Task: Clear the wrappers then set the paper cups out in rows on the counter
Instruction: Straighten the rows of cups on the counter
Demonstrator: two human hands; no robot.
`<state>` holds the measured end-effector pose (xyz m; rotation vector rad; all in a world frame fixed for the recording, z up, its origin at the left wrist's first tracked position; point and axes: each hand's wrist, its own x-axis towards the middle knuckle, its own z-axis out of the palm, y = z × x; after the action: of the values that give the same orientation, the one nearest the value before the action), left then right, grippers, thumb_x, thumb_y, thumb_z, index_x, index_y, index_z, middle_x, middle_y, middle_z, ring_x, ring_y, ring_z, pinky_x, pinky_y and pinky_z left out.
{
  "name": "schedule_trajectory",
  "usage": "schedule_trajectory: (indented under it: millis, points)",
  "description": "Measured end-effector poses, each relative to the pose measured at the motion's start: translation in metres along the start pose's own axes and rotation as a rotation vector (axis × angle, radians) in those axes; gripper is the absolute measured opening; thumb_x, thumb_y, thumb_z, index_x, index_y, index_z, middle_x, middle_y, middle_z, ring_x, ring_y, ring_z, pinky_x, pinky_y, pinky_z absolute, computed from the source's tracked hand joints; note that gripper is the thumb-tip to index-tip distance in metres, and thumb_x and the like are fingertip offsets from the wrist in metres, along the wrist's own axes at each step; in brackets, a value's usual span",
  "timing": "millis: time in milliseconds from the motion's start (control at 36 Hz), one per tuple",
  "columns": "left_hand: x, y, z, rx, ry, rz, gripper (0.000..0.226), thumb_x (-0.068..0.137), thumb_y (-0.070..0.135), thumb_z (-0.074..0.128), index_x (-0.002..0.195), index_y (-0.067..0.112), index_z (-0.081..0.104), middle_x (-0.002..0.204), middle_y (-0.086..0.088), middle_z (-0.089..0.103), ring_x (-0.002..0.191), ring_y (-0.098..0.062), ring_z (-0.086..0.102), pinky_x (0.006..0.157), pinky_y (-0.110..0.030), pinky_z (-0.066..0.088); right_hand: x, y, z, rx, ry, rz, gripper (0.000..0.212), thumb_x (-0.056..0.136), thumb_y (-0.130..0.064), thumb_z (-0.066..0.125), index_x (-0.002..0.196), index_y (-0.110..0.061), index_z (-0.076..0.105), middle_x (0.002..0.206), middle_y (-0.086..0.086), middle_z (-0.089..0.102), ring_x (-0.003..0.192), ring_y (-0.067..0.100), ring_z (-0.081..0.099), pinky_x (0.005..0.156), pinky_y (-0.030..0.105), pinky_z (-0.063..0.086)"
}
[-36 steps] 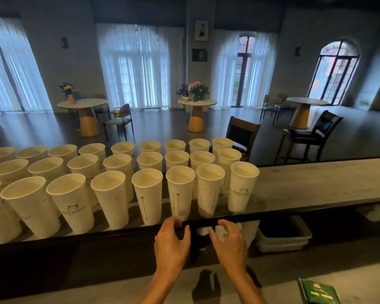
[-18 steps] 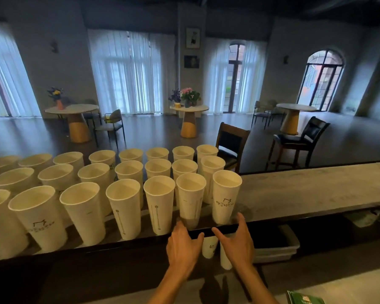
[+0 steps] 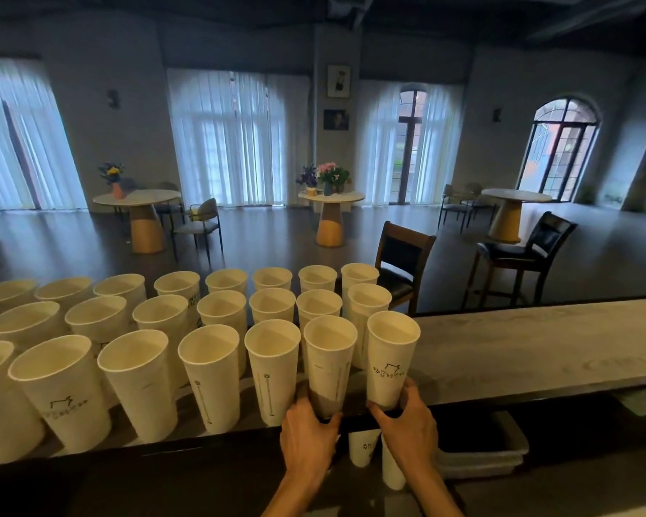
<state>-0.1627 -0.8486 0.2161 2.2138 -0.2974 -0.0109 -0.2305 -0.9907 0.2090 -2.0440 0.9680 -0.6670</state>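
Both hands are up at the near edge of the counter (image 3: 519, 352), forearms coming in from the bottom of the view. The left hand (image 3: 306, 438) is curled around the base of the second-from-right front cup (image 3: 329, 363), thumb on the right of the base and fingers hidden behind it, so it looks closed on it (can't see the far side though). The right hand (image 3: 407, 423) wraps the base of the rightmost front cup (image 3: 390, 358), thumb on the left of the base and fingers around the right, closed on it too. Both cups stand upright at the near edge, just beside each other.

Cup count, going left to right: the paper cups (image 3: 135, 382) sit open end up in three rows on the left half of the counter. I count eight in the back row and eight in the middle one, plus another sliver of rim at the left edge of the view. The front row has seven including the two being held. More may run off the left side, can't tell. The right half of the counter is bare grey top.

Below the counter's near edge, between the wrists, two more cups (image 3: 362, 451) stand on a lower surface, next to stacked grey bins (image 3: 493, 453).
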Motion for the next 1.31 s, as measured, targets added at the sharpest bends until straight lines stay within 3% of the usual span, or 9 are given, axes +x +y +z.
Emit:
schedule_trajectory:
  millis: [111, 250, 417, 472, 556, 694, 889, 1056, 1306]
  points:
    - [0.0, -0.005, 0.002, 0.02, -0.012, -0.01, 0.056, 0.08, 0.036, 0.082, 0.127, 0.026, 0.055, 0.123, 0.005, 0.067, 0.1, -0.015, 0.072, 0.085, -0.035, 0.062, -0.003, -0.001, -0.005, -0.031, -0.027, -0.018, 0.074, 0.075, -0.041, 0.08, 0.137, -0.026, 0.045, 0.133, -0.001, 0.061, 0.123, 0.022, 0.058, 0.097, 0.042, 0.051]
    - [-0.006, -0.01, 0.002, 0.036, -0.045, -0.019, 0.073, 0.079, 0.036, 0.082, 0.14, 0.027, 0.043, 0.131, 0.004, 0.062, 0.104, -0.016, 0.071, 0.084, -0.035, 0.063, -0.01, 0.0, -0.013, -0.016, -0.027, -0.009, 0.077, 0.071, -0.043, 0.083, 0.137, -0.029, 0.045, 0.132, -0.004, 0.061, 0.119, 0.02, 0.06, 0.093, 0.04, 0.052]
    - [-0.041, -0.01, -0.042, 0.072, -0.096, 0.068, 0.086, 0.087, 0.031, 0.075, 0.157, 0.031, 0.024, 0.15, 0.01, 0.048, 0.136, -0.009, 0.049, 0.114, -0.034, 0.042, 0.0, 0.016, -0.045, -0.007, 0.077, 0.057, 0.068, 0.078, -0.019, 0.078, 0.136, -0.033, 0.047, 0.135, -0.005, 0.056, 0.113, 0.019, 0.06, 0.097, 0.042, 0.052]
    - [-0.046, -0.005, -0.062, 0.062, -0.075, 0.127, 0.078, 0.089, 0.03, 0.073, 0.154, 0.035, 0.029, 0.147, 0.012, 0.051, 0.122, -0.004, 0.059, 0.109, -0.029, 0.047, 0.008, 0.019, -0.057, -0.004, 0.136, 0.035, 0.064, 0.079, -0.012, 0.076, 0.134, -0.032, 0.049, 0.13, -0.003, 0.06, 0.1, 0.02, 0.064, 0.09, 0.045, 0.056]
    - [-0.049, -0.001, -0.084, 0.013, -0.06, 0.226, 0.07, 0.089, 0.03, 0.074, 0.149, 0.036, 0.037, 0.14, 0.012, 0.056, 0.076, 0.004, 0.069, 0.084, -0.027, 0.061, 0.017, 0.016, -0.072, 0.01, 0.179, -0.023, 0.056, 0.083, -0.011, 0.073, 0.133, -0.025, 0.051, 0.127, 0.002, 0.061, 0.104, 0.024, 0.064, 0.09, 0.045, 0.055]
    - [-0.048, 0.014, -0.102, -0.022, 0.02, 0.427, 0.065, 0.087, 0.024, 0.076, 0.139, 0.041, 0.041, 0.139, 0.013, 0.058, 0.107, -0.008, 0.069, 0.096, -0.027, 0.056, 0.038, -0.014, -0.088, 0.033, 0.267, -0.088, 0.039, 0.088, -0.013, 0.067, 0.125, -0.02, 0.056, 0.118, 0.007, 0.063, 0.099, 0.021, 0.059, 0.082, 0.038, 0.05]
    - [-0.022, 0.059, -0.13, -0.144, 0.094, 0.565, 0.054, 0.09, 0.026, 0.074, 0.14, 0.03, 0.054, 0.127, 0.02, 0.064, 0.055, -0.003, 0.064, 0.062, -0.027, 0.061, 0.066, -0.069, -0.107, 0.132, 0.381, -0.24, 0.033, 0.087, -0.008, 0.066, 0.117, -0.019, 0.059, 0.114, 0.007, 0.065, 0.1, 0.024, 0.061, 0.081, 0.034, 0.046]
    - [0.054, 0.116, -0.158, -0.018, 0.168, 0.701, 0.021, 0.088, 0.024, 0.074, 0.109, 0.027, 0.073, 0.099, 0.016, 0.074, 0.072, -0.003, 0.064, 0.072, -0.029, 0.059, 0.106, -0.114, -0.108, 0.016, 0.255, -0.36, 0.025, 0.089, -0.023, 0.07, 0.111, -0.013, 0.067, 0.107, 0.006, 0.069, 0.09, 0.017, 0.061, 0.077, 0.031, 0.049]
    - [0.138, 0.139, -0.152, 0.685, -0.29, 0.72, 0.03, 0.083, 0.01, 0.079, 0.11, 0.022, 0.077, 0.121, 0.004, 0.069, 0.103, -0.018, 0.064, 0.088, -0.03, 0.056, 0.165, -0.129, -0.074, -0.386, -0.078, -0.353, 0.039, 0.087, -0.059, 0.059, 0.083, -0.022, 0.071, 0.069, -0.008, 0.066, 0.068, 0.007, 0.065, 0.079, 0.035, 0.059]
